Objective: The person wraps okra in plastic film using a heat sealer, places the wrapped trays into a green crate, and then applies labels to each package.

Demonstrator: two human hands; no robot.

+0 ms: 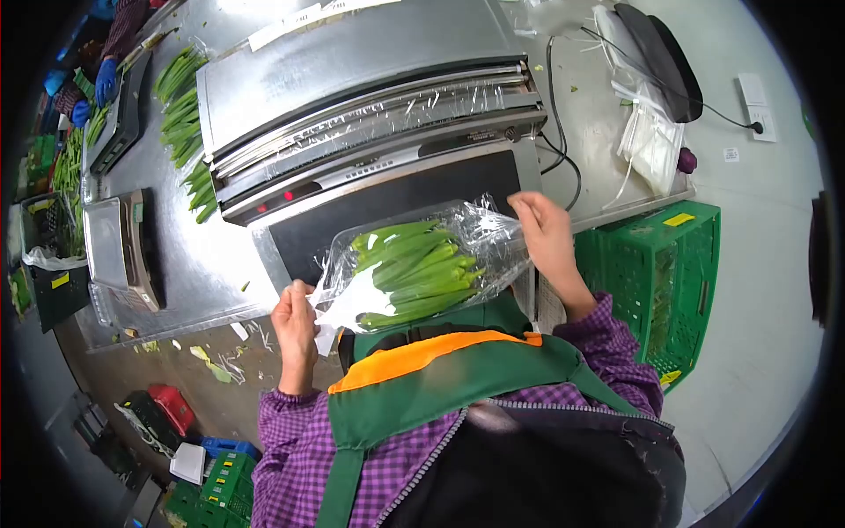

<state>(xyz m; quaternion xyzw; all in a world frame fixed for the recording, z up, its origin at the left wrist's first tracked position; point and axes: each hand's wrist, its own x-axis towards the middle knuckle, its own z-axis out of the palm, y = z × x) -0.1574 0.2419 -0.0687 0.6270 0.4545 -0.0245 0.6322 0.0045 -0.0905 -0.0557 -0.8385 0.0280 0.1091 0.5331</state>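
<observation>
A pack of long green vegetables point(418, 268), wrapped in clear plastic film, is in front of my apron at the near edge of the wrapping machine point(370, 167). My left hand point(295, 326) pinches the gathered film at the pack's left end. At the other end, my right hand point(546, 236) grips the twisted clear plastic film point(493, 227) between thumb and fingers. The film stretches between both hands, with glare over its left part. Behind the pack is the machine's black plate point(378, 198); its film roller and red lights lie beyond.
More loose green vegetables point(180, 114) lie on the steel table left of the machine. A scale point(119, 246) stands nearer. Green crates point(656, 290) are at my right. A co-worker's blue-gloved hand point(106, 81) shows at far left. A cable point(550, 97) runs behind the machine. Scraps litter the floor.
</observation>
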